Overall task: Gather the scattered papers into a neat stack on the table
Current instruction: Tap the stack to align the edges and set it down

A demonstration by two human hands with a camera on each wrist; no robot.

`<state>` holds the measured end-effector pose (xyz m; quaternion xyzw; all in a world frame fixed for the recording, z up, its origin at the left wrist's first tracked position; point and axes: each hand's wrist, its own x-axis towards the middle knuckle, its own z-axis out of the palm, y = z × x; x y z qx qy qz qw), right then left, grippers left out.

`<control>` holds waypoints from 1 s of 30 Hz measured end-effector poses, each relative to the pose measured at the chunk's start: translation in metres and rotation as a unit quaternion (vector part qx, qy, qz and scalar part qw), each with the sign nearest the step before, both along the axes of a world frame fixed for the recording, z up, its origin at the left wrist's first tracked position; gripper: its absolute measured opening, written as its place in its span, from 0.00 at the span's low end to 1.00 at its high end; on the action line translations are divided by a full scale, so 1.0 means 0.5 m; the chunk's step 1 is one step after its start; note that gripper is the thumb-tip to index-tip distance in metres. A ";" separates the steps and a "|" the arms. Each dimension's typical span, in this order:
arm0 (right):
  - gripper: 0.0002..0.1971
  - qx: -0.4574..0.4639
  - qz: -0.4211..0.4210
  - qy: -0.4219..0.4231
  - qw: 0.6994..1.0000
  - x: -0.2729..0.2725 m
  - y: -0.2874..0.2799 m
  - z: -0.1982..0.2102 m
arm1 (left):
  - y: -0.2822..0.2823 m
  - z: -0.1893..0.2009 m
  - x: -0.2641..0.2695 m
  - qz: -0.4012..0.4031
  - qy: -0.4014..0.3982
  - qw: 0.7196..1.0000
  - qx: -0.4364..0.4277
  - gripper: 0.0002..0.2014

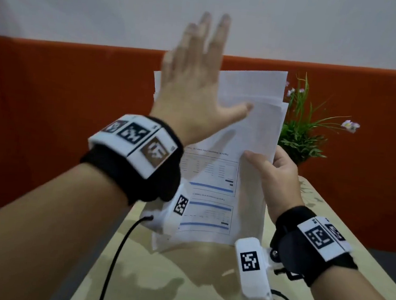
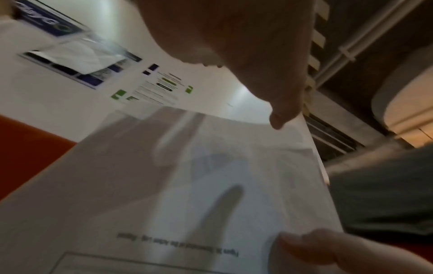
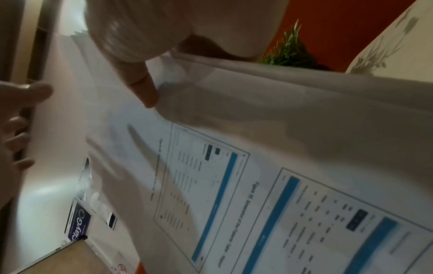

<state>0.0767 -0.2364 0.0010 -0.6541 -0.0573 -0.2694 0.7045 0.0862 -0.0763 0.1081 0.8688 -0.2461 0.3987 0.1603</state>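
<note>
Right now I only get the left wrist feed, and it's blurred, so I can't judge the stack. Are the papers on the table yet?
Observer: No. The papers are held upright above the table.
Operator: Which hand carries them?
Observer: The right hand pinches their right edge, thumb in front.
Operator: And the left?
Observer: The left hand is flat with straight fingers against the sheets' left side.
Operator: Are the edges even?
Observer: Not yet; the top edges are staggered.

Table (image 1: 179,281) in front of me: beige top with a faint leaf pattern; narrow, running away from me toward an orange partition (image 1: 53,87); potted plant (image 1: 300,133) with small pink flowers stands at its far right end.
</note>
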 end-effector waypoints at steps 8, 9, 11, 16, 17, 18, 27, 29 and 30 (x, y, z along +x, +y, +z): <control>0.07 -0.007 0.047 -0.021 0.999 -0.003 -0.004 0.005 | -0.047 -0.006 0.019 -0.071 0.073 0.986 0.129 0.47; 0.07 -0.009 0.050 -0.019 0.999 -0.004 -0.005 0.005 | -0.049 -0.005 0.020 -0.066 0.080 0.983 0.149 0.46; 0.08 -0.009 0.053 -0.014 0.998 -0.005 -0.007 0.005 | -0.051 0.002 0.024 -0.065 0.048 0.989 0.121 0.45; 0.09 -0.018 0.040 0.005 0.999 -0.005 -0.008 -0.002 | -0.056 0.026 0.025 -0.060 0.142 0.966 0.208 0.16; 0.09 -0.029 0.022 0.018 0.999 -0.008 -0.011 -0.004 | -0.049 0.031 0.027 -0.062 0.136 0.969 0.194 0.12; 0.13 -0.041 -0.007 0.035 0.999 -0.011 -0.017 -0.009 | -0.035 0.037 0.031 -0.064 0.123 0.976 0.167 0.10; 0.31 0.081 -0.036 0.114 0.989 0.000 -0.100 -0.030 | 0.128 -0.047 0.063 -0.086 0.152 0.944 -0.280 0.14; 0.23 0.085 -0.055 0.070 0.992 0.001 -0.089 -0.018 | 0.136 -0.098 0.059 -0.103 0.162 0.913 -0.360 0.11; 0.20 0.085 -0.072 0.046 0.993 0.000 -0.083 -0.013 | 0.138 -0.124 0.057 -0.110 0.166 0.895 -0.398 0.09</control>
